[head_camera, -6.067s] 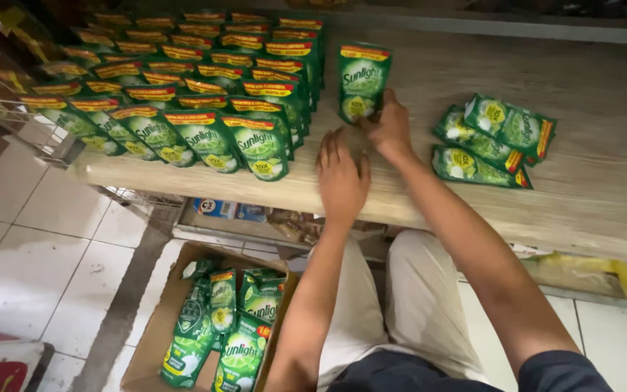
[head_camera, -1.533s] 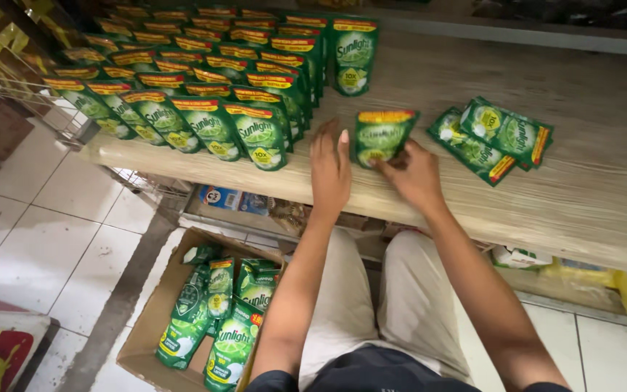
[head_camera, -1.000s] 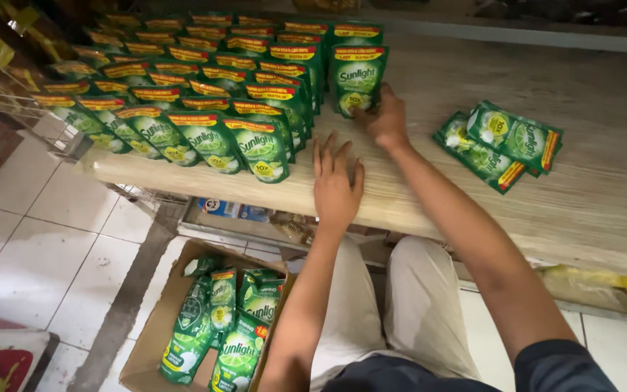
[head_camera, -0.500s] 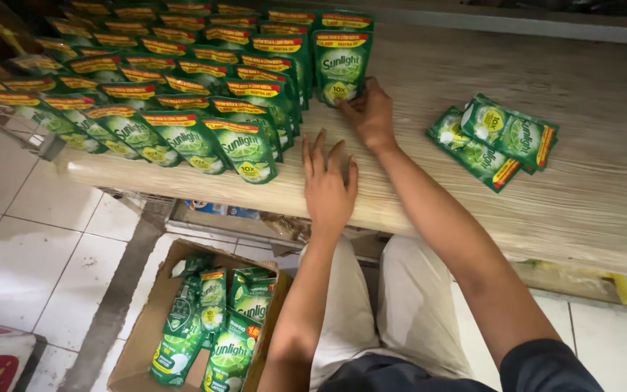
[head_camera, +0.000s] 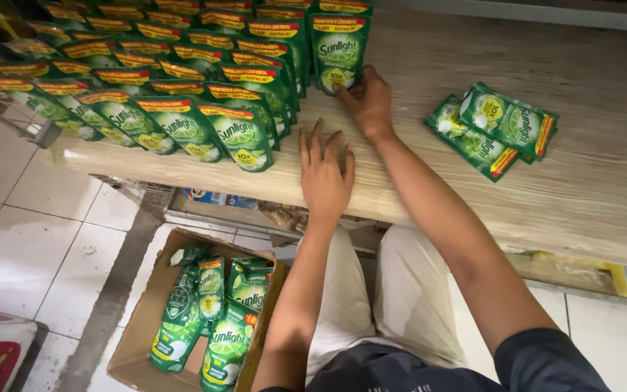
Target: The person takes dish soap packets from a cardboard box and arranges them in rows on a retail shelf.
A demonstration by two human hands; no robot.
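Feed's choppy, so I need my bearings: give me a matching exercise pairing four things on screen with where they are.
1. left hand
2. right hand
3. cardboard box
4. loose pouches

A. on the floor under the shelf
B. lying flat on the shelf's right side
C. flat on the shelf edge
D. touching the upright pouch

Pairs: 1-C, 2-D, 3-A, 4-B

a shop: rows of identical green pouches on a shelf

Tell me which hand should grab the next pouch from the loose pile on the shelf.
Probably the right hand: it is on the upright pouch, on the same side as the loose pile. The left hand rests flat on the shelf, farther away.
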